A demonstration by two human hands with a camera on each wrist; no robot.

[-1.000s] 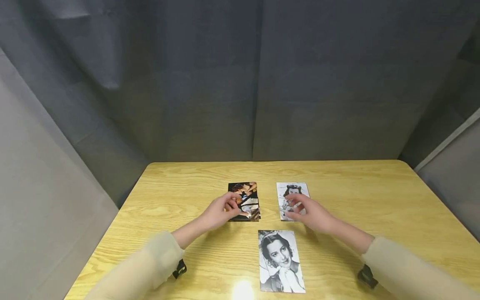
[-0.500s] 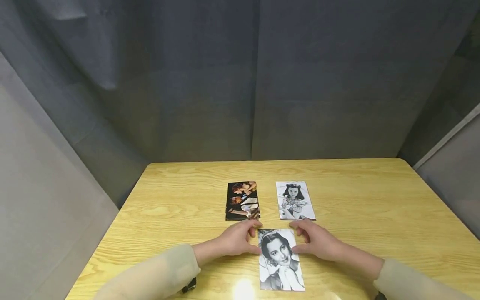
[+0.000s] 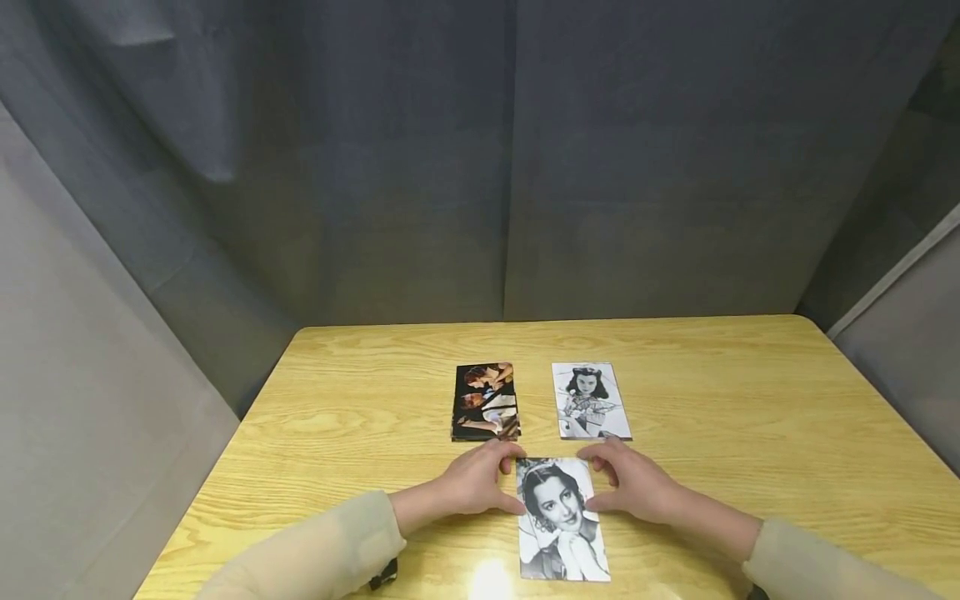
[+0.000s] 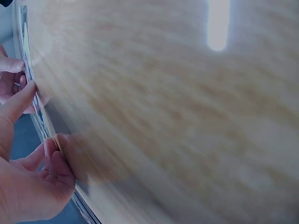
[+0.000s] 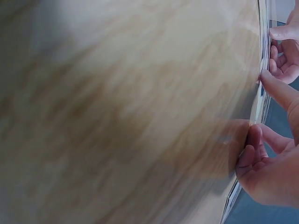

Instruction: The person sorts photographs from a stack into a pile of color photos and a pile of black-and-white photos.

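In the head view I noted the left hand point(image 3: 472, 486) and right hand point(image 3: 633, 485) pinching the side edges of the portrait photo point(image 3: 562, 521) near the table's point(image 3: 750, 400) front edge; both wrist views confirmed curled fingertips point(image 4: 53, 161) on its edges, so I judged even pressure advisable.

I see a pale yellow wooden table point(image 3: 750, 417) with darker brown grain lines and a white glare spot at its near edge. Near that edge lies a black-and-white portrait photo point(image 3: 562, 521). Toward the far edge, the left-hand photo point(image 3: 486, 401) is in colour: dark ground with orange, brown and white patches. Beside it is another black-and-white photo point(image 3: 589, 400). My sleeves point(image 3: 315, 550) are pale beige. The curtain point(image 3: 480, 158) behind is dark blue-grey.
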